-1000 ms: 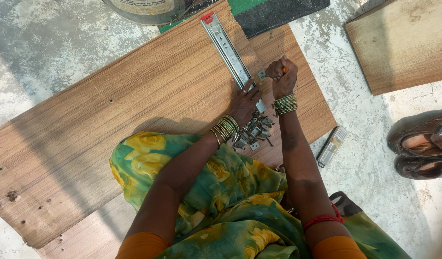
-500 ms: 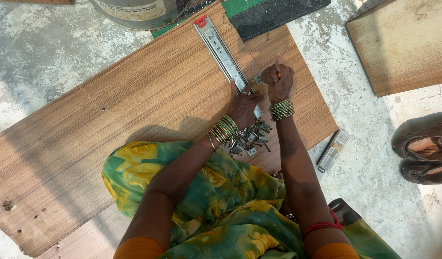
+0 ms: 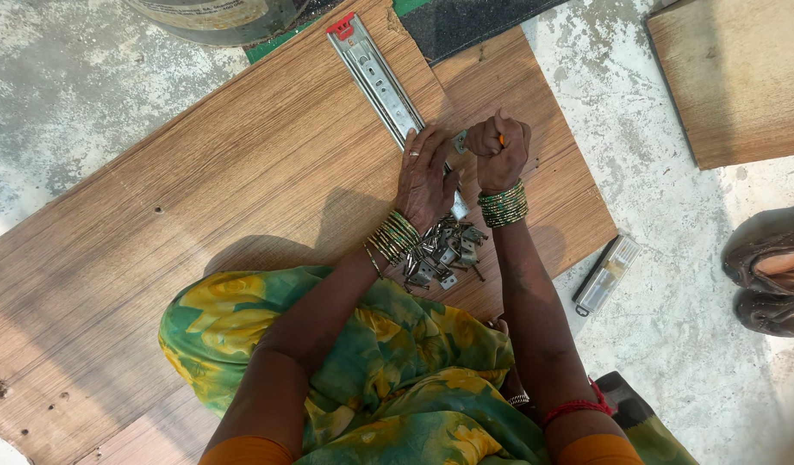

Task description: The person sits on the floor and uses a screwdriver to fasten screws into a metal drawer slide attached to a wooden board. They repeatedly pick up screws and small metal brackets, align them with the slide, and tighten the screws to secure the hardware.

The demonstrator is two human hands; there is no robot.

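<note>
Our left hand (image 3: pixel 424 176) presses flat on the metal slide rail (image 3: pixel 388 90) lying on the wood panel (image 3: pixel 242 172), our right hand (image 3: pixel 498 151) is fisted around an orange-tipped tool just beside it, and the pile of loose screws (image 3: pixel 440 254) below suggests the fixing is barely begun.

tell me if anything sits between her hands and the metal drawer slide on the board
Nothing visible does. The left hand lies flat on the drawer slide, pressing it to the wooden board. The right hand, fisted around a small tool with an orange tip, is right beside the slide. The pile of screws and brackets lies nearer her wrists.

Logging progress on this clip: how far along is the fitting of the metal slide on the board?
Done: drawer slide lies positioned on the wooden board. In hand: left hand presses it flat; right hand fists an orange-tipped tool beside it. Left: pile of screws and brackets remains unused.
</note>
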